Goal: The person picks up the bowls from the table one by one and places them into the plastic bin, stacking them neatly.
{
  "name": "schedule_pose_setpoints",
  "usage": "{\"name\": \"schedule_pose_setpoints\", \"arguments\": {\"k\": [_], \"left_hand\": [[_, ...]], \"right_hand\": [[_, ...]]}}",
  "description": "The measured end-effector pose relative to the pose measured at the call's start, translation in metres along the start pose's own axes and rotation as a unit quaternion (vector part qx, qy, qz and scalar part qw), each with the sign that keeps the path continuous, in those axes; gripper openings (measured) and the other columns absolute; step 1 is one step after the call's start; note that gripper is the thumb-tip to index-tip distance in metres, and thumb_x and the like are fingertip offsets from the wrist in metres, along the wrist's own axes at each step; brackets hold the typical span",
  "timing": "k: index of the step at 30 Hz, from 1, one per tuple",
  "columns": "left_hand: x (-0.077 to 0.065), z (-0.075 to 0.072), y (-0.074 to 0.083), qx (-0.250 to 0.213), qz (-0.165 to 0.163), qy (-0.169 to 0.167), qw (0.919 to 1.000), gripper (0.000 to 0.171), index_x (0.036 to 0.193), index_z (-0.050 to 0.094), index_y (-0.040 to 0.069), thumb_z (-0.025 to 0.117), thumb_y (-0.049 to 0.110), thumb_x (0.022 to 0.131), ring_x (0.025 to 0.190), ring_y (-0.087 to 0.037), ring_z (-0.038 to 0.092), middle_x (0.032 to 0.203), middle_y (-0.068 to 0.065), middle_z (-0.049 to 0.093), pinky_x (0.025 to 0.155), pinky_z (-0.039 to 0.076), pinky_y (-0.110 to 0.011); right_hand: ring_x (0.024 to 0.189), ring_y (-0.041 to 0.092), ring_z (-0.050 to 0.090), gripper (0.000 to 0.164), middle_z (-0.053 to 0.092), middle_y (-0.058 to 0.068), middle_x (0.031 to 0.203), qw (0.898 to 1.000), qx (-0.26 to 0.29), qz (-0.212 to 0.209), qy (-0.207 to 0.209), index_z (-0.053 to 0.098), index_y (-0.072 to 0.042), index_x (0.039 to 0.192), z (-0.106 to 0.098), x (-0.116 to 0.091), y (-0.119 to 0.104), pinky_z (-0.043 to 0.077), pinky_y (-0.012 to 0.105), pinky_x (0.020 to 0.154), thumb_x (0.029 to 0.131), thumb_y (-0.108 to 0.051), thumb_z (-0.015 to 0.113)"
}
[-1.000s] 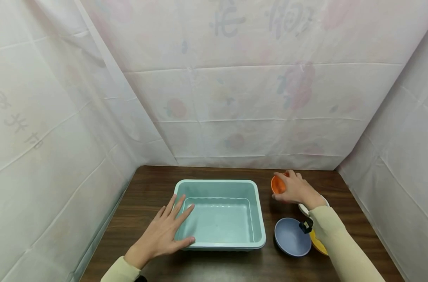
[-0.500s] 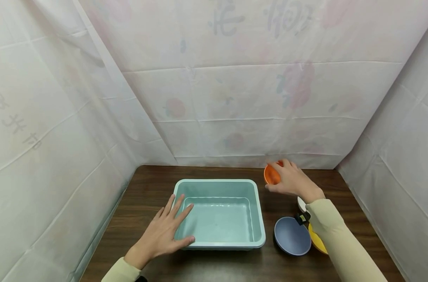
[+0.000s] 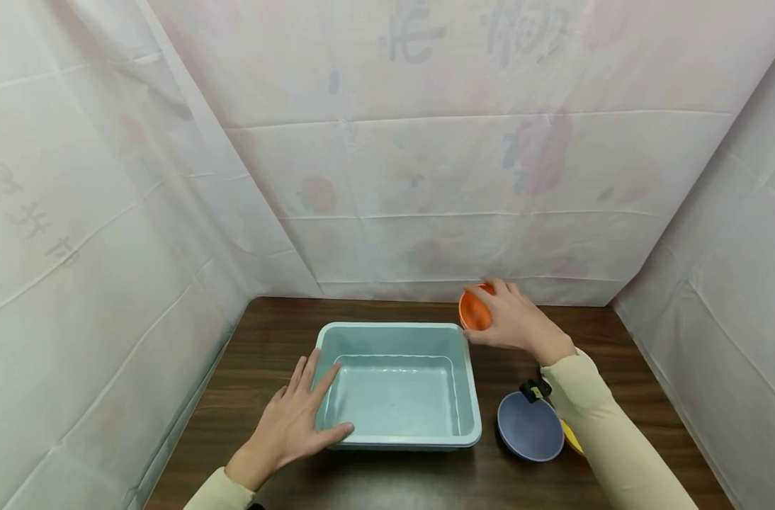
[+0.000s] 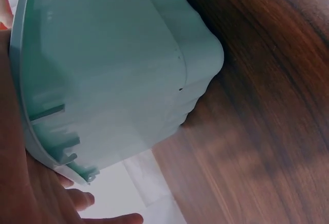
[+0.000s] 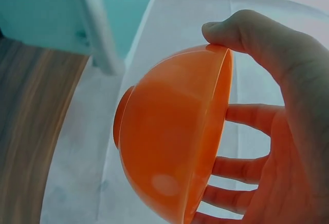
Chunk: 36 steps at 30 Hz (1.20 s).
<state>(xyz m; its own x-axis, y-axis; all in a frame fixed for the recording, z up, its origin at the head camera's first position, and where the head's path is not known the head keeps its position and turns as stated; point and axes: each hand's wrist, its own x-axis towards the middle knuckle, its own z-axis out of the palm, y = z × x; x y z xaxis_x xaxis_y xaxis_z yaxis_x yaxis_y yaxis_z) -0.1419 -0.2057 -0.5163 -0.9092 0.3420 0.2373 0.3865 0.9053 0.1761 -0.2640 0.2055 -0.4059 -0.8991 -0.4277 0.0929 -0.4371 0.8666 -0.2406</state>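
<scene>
My right hand (image 3: 511, 316) holds an orange bowl (image 3: 474, 312) by its rim, tilted, beside the far right corner of a pale green basin (image 3: 400, 443). In the right wrist view the thumb is on one side of the orange bowl (image 5: 164, 126) and the fingers reach inside it. My left hand (image 3: 292, 418) rests with spread, straight fingers at the left rim of the basin. The left wrist view shows the basin's outer wall (image 4: 113, 70) close up, with the left hand (image 4: 31, 193) along its rim.
A blue bowl (image 3: 530, 427) stands on the dark wooden table (image 3: 400, 485), right of the basin. Beside it a yellow bowl (image 3: 572, 437) is mostly hidden under the right sleeve. White cloth (image 3: 438, 212) hangs behind the table and on both sides.
My right hand has carried the orange bowl leftward and away from me, from above the right side of the table to the basin's far right corner. The left hand has barely moved.
</scene>
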Motion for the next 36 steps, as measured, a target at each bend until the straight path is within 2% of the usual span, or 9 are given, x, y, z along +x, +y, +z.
{"name": "schedule_pose_setpoints", "arguments": {"k": [6,10,17,24,36], "left_hand": [[-0.001,0.0,0.002,-0.012,-0.019,-0.008,0.9997,0.107,0.165,0.028,0.02,0.06,0.08,0.083,0.151,-0.045,0.034,0.173,-0.016,0.012,0.078,0.056,-0.056],[-0.001,0.001,0.002,-0.018,-0.029,-0.009,0.9994,0.112,0.164,0.027,0.012,0.061,0.08,0.082,0.152,-0.045,0.033,0.173,-0.017,0.013,0.079,0.056,-0.056],[0.001,0.002,0.002,-0.022,-0.029,-0.009,0.9993,0.113,0.165,0.025,0.013,0.062,0.079,0.082,0.152,-0.045,0.033,0.173,-0.014,0.013,0.078,0.056,-0.057],[0.0,0.001,0.002,-0.032,-0.035,-0.018,0.9987,0.113,0.165,0.026,0.013,0.063,0.079,0.081,0.15,-0.046,0.035,0.174,-0.012,0.012,0.077,0.055,-0.062],[0.0,0.0,0.003,-0.042,-0.041,-0.031,0.9978,0.111,0.165,0.027,0.015,0.063,0.079,0.082,0.149,-0.048,0.036,0.174,-0.011,0.01,0.079,0.055,-0.064]], "right_hand": [[0.124,0.043,0.049,0.084,0.047,0.022,0.146,0.999,-0.006,-0.036,0.017,0.049,-0.021,0.154,-0.004,0.001,-0.018,0.049,0.06,0.096,0.082,-0.054,0.077],[0.127,0.043,0.049,0.083,0.047,0.02,0.147,0.999,-0.01,-0.052,0.009,0.05,-0.023,0.153,-0.003,0.004,-0.031,0.047,0.061,0.099,0.081,-0.055,0.077],[0.129,0.043,0.048,0.083,0.046,0.02,0.148,0.997,-0.016,-0.079,-0.011,0.049,-0.025,0.153,0.004,0.011,-0.051,0.049,0.062,0.099,0.081,-0.055,0.077],[0.126,0.04,0.05,0.085,0.046,0.018,0.148,0.994,-0.004,-0.102,-0.022,0.048,-0.025,0.155,0.014,0.018,-0.07,0.049,0.057,0.099,0.081,-0.056,0.076],[0.131,0.035,0.047,0.086,0.044,0.016,0.152,0.988,0.009,-0.147,-0.042,0.046,-0.026,0.156,0.044,0.03,-0.091,0.049,0.052,0.1,0.082,-0.059,0.075]]}}
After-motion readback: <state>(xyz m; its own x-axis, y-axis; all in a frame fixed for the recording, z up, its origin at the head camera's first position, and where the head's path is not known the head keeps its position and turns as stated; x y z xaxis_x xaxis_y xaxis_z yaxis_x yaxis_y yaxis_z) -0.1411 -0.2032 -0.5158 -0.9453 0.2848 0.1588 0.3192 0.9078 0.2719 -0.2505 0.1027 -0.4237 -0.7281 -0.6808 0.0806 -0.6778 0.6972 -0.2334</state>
